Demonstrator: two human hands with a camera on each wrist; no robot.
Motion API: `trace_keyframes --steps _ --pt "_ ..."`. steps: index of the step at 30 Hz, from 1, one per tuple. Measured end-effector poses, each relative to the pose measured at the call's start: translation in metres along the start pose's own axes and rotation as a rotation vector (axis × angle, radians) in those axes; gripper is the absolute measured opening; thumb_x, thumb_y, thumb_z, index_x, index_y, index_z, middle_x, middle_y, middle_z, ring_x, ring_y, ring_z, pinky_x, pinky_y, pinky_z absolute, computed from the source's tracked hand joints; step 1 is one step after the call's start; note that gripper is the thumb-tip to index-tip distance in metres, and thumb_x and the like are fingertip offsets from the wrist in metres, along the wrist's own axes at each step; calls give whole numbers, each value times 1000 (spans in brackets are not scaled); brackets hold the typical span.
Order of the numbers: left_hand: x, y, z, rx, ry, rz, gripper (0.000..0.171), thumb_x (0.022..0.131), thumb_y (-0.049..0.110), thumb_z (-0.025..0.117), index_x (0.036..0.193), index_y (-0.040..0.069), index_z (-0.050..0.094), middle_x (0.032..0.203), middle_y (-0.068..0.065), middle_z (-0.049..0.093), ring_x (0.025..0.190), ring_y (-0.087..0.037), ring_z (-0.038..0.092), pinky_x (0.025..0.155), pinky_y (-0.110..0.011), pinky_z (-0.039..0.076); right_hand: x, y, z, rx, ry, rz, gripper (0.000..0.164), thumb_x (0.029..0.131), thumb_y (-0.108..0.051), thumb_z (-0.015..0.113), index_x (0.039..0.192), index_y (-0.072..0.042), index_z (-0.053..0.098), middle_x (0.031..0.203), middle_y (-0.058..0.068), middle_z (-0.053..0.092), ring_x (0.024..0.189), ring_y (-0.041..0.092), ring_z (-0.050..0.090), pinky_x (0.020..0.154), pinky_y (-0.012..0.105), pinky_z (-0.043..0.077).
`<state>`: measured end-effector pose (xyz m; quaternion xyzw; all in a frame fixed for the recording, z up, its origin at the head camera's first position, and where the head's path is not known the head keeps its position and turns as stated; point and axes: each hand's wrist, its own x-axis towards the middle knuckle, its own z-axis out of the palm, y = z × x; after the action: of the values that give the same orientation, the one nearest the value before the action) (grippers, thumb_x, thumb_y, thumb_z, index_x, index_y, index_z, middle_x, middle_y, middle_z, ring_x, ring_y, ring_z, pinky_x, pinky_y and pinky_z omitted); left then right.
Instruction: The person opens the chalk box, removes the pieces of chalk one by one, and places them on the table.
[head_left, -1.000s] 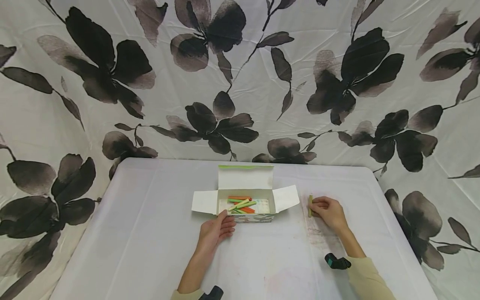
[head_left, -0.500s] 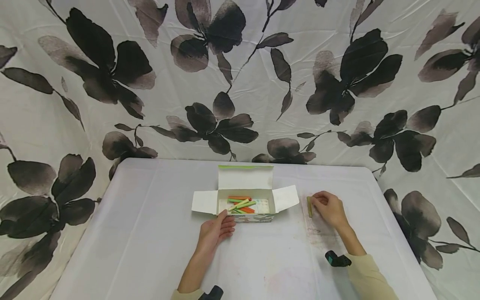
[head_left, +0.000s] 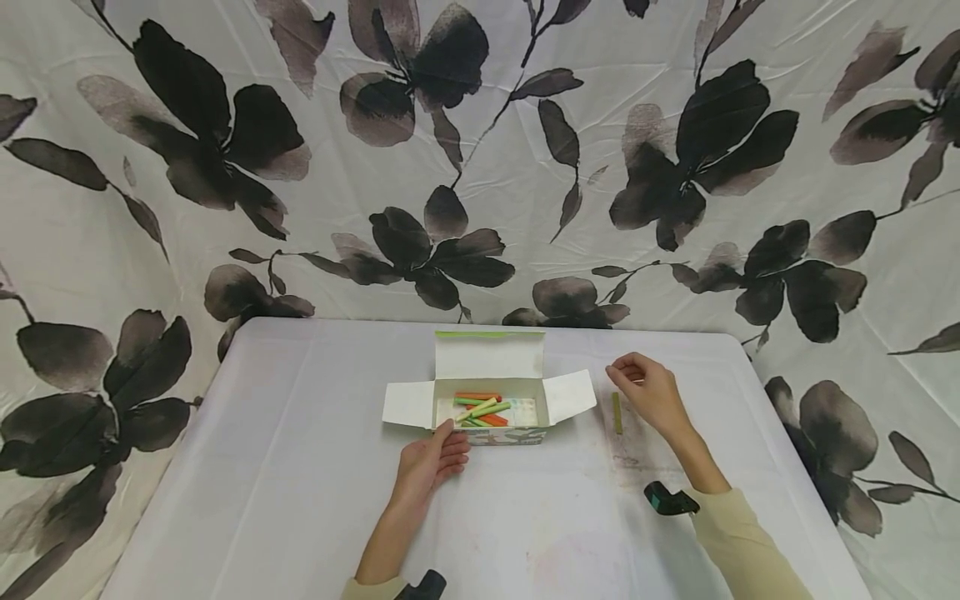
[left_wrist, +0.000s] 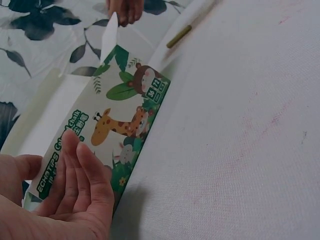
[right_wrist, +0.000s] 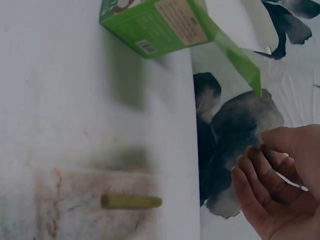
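An opened paper box of coloured chalk stands on the table, its flaps spread. Several orange, green and yellow chalk sticks lie inside it. My left hand holds the box at its front left corner, thumb at the rim and fingers against the printed front. Right of the box, an olive-yellow chalk stick lies alone on a smudged patch of the table. My right hand is raised above and behind that stick, apart from it. Its fingers bend loosely with nothing between them, as the right wrist view shows.
The white-covered table carries reddish smudges on its right side. The box's right flap sticks out towards the lone chalk stick. A floral curtain hangs behind the table.
My right hand has let go of the olive-yellow chalk stick, leaving it on the table, and has moved up and slightly left. My left hand and the box have stayed in place.
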<state>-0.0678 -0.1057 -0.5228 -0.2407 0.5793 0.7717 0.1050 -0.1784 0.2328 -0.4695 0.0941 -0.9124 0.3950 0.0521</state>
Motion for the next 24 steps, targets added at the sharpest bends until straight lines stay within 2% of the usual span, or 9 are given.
trace_keyframes --steps 8,13,17,24 --pt "-2 3 -1 -21 -6 10 52 103 39 64 116 -11 66 91 -7 75 75 -10 69 69 -21 58 13 -33 11 66 -57 -123 16 99 -14 71 107 -1 70 96 10 72 89 25 69 81 29 58" --pt "-3 3 -1 -36 -20 21 54 103 39 64 117 -13 65 90 -6 75 75 -10 69 68 -21 58 17 -46 22 63 -74 -207 13 96 -9 73 106 0 70 93 10 72 84 24 68 76 32 58" --pt "-2 3 -1 -39 -24 16 53 103 38 64 117 -13 64 90 -6 75 75 -10 69 68 -21 58 18 -53 31 66 -74 -242 14 94 -7 75 104 1 70 91 9 72 82 24 68 74 35 58" --pt "0 1 0 -20 -17 -5 53 103 40 62 118 -11 66 91 -5 75 75 -10 68 69 -22 58 19 -64 50 88 -177 -275 15 94 -9 76 106 -1 71 95 7 72 88 21 70 78 36 59"
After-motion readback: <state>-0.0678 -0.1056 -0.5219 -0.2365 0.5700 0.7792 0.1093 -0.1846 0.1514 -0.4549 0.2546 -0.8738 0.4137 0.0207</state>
